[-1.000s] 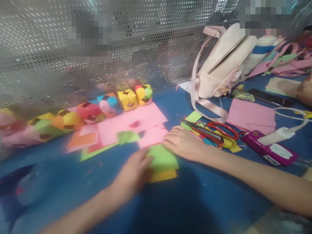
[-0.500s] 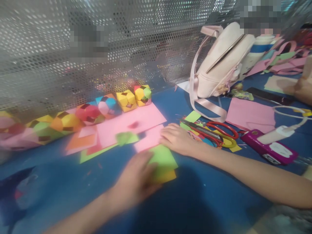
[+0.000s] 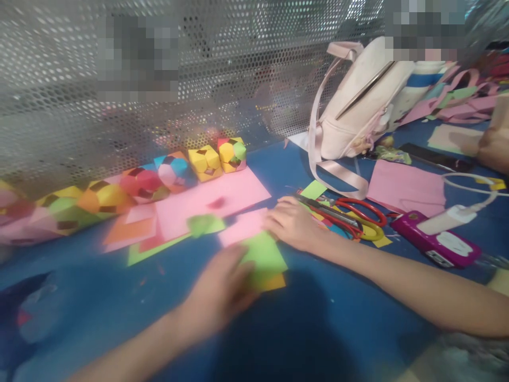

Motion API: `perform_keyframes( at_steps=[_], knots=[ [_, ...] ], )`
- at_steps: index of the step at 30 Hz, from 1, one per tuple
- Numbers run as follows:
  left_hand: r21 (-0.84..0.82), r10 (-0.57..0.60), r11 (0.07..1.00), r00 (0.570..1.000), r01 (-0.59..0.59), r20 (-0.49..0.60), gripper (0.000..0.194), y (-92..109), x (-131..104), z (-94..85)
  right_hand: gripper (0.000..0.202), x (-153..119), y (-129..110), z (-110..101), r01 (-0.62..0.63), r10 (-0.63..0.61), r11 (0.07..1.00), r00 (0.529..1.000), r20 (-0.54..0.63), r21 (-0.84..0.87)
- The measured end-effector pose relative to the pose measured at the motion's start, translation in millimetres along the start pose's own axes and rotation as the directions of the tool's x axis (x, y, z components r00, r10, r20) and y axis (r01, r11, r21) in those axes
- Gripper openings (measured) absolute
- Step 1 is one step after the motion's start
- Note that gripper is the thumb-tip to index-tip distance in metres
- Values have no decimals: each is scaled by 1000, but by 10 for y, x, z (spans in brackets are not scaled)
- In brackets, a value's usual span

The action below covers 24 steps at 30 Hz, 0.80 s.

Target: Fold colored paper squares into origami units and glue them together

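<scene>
My left hand (image 3: 225,284), smeared by motion, closes its thumb and fingers on the left edge of a light green paper (image 3: 267,254). A yellow-orange paper (image 3: 275,281) shows from under the green one. My right hand (image 3: 292,223) rests low beside it, fingers lying against the right end of a pink paper (image 3: 244,225) and near the green paper's upper corner. Left of these lies a crumpled or folded green piece (image 3: 203,225) on a larger pink sheet (image 3: 178,212).
A row of folded paper shapes, among them a yellow one (image 3: 204,163), lines the perforated metal panel (image 3: 238,63). Scissors with red handles (image 3: 368,207), a purple power strip (image 3: 435,239), a pink square (image 3: 407,183) and a pale backpack (image 3: 353,106) are at right. Another person's hand (image 3: 495,138) shows far right.
My left hand and the green and yellow papers have shifted very slightly upward. My right hand has barely moved, and the whole view has drifted a little.
</scene>
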<state>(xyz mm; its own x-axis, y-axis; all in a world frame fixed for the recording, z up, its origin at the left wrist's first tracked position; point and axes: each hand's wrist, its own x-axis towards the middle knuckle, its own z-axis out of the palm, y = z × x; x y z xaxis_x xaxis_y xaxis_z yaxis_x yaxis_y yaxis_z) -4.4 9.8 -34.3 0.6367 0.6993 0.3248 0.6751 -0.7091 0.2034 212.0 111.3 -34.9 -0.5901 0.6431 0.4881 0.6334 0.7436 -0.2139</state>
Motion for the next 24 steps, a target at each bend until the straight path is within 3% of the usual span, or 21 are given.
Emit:
perform_keyframes(
  at_steps=[7,11,16,20,24],
  knots=[
    [26,20,999,999,-19,-45,32,-48,35,6,33,18,-22,-55,-66,65,998,995,73,21],
    [27,32,999,998,-30,-61,32,-100,52,24,24,5,-23,-62,-144,143,988,989,27,53],
    [3,-87,996,994,87,-59,25,-198,124,58,22,-49,-48,-112,-173,170,977,985,35,128],
    [-35,-182,983,981,180,-71,23,-260,141,86,40,-110,-153,-138,-38,36,994,999,17,106],
    [-88,-230,971,971,223,-68,23,-265,143,85,43,-144,-284,-85,-70,57,957,997,55,282]
  ],
)
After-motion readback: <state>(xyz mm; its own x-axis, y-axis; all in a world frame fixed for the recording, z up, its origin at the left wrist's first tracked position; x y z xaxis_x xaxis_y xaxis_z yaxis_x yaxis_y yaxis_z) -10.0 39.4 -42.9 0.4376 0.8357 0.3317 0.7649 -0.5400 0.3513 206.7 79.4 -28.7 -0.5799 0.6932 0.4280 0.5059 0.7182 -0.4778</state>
